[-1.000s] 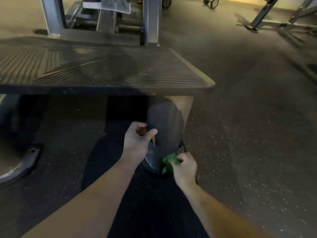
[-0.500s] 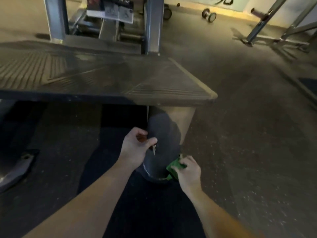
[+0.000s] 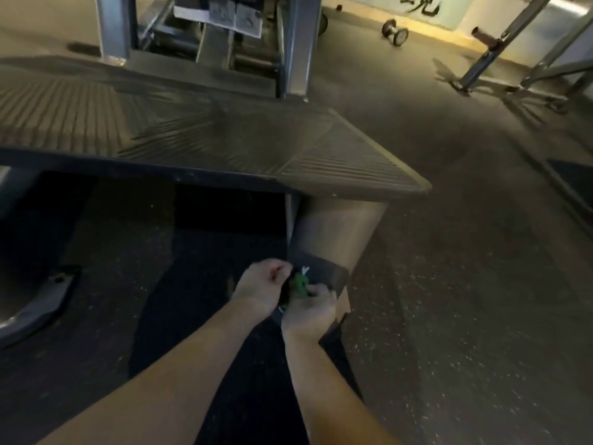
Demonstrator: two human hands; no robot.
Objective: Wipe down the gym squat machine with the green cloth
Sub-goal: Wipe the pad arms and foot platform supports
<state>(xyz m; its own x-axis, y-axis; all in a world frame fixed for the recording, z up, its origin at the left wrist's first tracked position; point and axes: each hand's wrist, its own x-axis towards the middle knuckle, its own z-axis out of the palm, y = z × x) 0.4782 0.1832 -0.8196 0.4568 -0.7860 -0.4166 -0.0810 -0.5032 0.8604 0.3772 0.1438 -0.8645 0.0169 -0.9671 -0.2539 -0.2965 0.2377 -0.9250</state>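
Forearms were at the bottom of frame, hands close together, nearly touching. Right hand (image 3: pixel 309 311) had its fingers curled round the bunched green cloth (image 3: pixel 300 284). Left hand (image 3: pixel 263 285) was curled just beside the cloth on its left. Couldn't tell if it pinched the cloth or something else.

Cloth sat between the two hands, against the lower end of the machine's support leg (image 3: pixel 337 232).

Key relation: the leg's long axis ran from the hands up and away, leaning slightly right, to the underside of the ribbed footplate (image 3: pixel 192 136). The rest of the leg therefore lay straight ahead of the cloth. Right hand was the nearer one to the leg's face.

My read: next stroke goes along that axis, away from the body, right hand driving.

Beyond the footplate were two grey uprights (image 3: pixel 298 43). Further back a dumbbell (image 3: pixel 394 32) lay on the floor (image 3: pixel 481 284), well apart.
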